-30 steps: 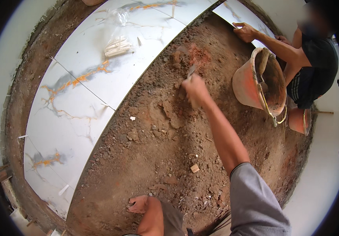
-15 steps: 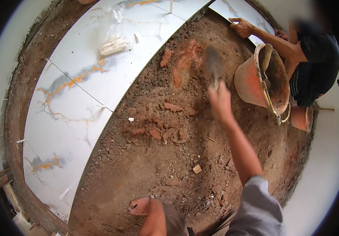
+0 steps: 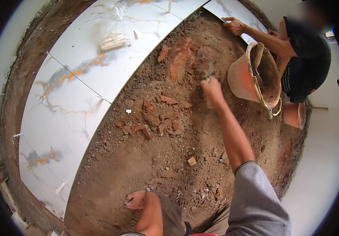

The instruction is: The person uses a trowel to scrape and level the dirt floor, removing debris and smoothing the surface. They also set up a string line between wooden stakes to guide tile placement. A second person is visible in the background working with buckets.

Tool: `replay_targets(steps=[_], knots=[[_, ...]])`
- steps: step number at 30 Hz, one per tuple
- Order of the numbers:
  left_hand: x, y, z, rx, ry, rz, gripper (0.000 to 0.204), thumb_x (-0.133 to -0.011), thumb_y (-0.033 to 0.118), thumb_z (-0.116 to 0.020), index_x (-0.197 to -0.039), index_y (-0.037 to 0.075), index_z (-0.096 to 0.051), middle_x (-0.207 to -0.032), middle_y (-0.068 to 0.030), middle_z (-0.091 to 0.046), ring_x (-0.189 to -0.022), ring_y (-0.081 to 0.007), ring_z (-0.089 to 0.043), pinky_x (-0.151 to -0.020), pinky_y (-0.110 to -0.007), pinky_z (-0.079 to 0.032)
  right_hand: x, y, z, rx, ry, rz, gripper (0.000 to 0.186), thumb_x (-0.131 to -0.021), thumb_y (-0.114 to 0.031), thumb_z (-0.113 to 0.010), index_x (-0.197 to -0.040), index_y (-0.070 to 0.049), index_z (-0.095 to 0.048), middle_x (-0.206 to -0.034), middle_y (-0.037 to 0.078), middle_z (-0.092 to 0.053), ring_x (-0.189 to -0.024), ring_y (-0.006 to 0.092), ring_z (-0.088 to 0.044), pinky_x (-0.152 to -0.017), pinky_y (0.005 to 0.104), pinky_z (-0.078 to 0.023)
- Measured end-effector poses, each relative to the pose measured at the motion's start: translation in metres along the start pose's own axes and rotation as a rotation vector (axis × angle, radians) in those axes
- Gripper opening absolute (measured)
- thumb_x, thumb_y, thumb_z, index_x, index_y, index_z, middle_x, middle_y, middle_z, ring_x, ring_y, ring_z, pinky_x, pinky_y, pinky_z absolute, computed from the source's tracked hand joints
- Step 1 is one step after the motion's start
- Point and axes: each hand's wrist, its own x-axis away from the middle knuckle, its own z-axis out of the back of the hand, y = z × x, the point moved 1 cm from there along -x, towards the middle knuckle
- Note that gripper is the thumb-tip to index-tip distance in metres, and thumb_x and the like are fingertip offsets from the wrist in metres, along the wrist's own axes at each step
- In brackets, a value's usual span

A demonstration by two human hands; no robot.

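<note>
My right hand (image 3: 211, 91) is closed around the handle of a trowel. Its grey, mortar-coated blade (image 3: 205, 63) lies against the loose sandy soil (image 3: 165, 153), pointing away from me. Low in the picture, my left hand (image 3: 136, 199) hangs bent at the wrist beside my knee, above the dirt. A gap shows between its thumb and fingers, with nothing seen in them. Reddish damp patches and clumps (image 3: 180, 55) lie in the soil left of the trowel.
White marbled tiles (image 3: 59, 129) with orange veins cover the left; a bag of tile wedges (image 3: 114, 41) lies on them. A large mortar-stained bucket (image 3: 240, 80) stands right of my hand, a smaller bucket (image 3: 293, 115) behind it. A crouching co-worker (image 3: 307, 59) grips another tile (image 3: 242, 13).
My right hand has drawn the trowel slightly left and toward me, and its blade has come down to the soil. The view has shifted a little. My left hand stays by my knee.
</note>
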Motion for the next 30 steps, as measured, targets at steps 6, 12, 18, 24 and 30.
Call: replay_targets(steps=[6, 12, 18, 24, 30], knots=[[-0.013, 0.006, -0.005, 0.043, -0.016, -0.005, 0.049, -0.105, 0.031, -0.045, -0.143, 0.002, -0.057, -0.156, -0.0159, -0.05, -0.139, -0.0329, -0.053, -0.109, -0.048, -0.045, 0.163, 0.053, -0.065, 0.367, 0.064, 0.163, 0.027, -0.101, -0.024, -0.062, -0.106, 0.001, -0.053, -0.084, 0.021, -0.07, -0.069, 0.032, -0.069, -0.063, 0.0484, -0.055], [-0.009, 0.037, 0.039, 0.042, -0.077, 0.029, 0.048, -0.105, 0.03, -0.046, -0.142, 0.002, -0.058, -0.156, -0.0154, -0.051, -0.138, -0.0324, -0.054, -0.108, -0.047, -0.046, 0.119, -0.008, -0.024, 0.02, 0.107, 0.284, 0.033, -0.103, -0.032, -0.06, -0.102, -0.001, -0.047, -0.08, 0.026, -0.068, -0.069, 0.0436, -0.07, -0.061, 0.0515, -0.054], [-0.011, 0.047, 0.035, 0.022, -0.11, 0.078, 0.048, -0.105, 0.029, -0.046, -0.142, 0.002, -0.059, -0.156, -0.0149, -0.052, -0.138, -0.0319, -0.054, -0.107, -0.047, -0.046, -0.02, -0.11, -0.077, -0.282, 0.051, -0.084, 0.034, -0.1, -0.028, -0.061, -0.108, 0.004, -0.053, -0.082, 0.013, -0.064, -0.062, 0.0252, -0.066, -0.055, 0.0435, -0.054], [-0.017, 0.047, 0.032, -0.061, -0.129, 0.109, 0.047, -0.105, 0.028, -0.046, -0.141, 0.002, -0.06, -0.155, -0.0143, -0.052, -0.137, -0.0314, -0.055, -0.107, -0.046, -0.047, 0.049, -0.081, -0.098, -0.188, -0.07, -0.072, 0.027, -0.098, -0.023, -0.058, -0.105, 0.002, -0.052, -0.081, 0.012, -0.064, -0.06, 0.0213, -0.065, -0.053, 0.0409, -0.055], [-0.017, 0.046, 0.047, -0.08, -0.137, 0.102, 0.046, -0.104, 0.027, -0.047, -0.141, 0.003, -0.06, -0.155, -0.0138, -0.053, -0.137, -0.0309, -0.055, -0.106, -0.046, -0.047, 0.116, -0.057, -0.09, -0.222, -0.177, -0.084, 0.03, -0.101, -0.023, -0.057, -0.107, 0.006, -0.05, -0.081, 0.018, -0.067, -0.059, 0.0238, -0.068, -0.052, 0.0418, -0.056]])
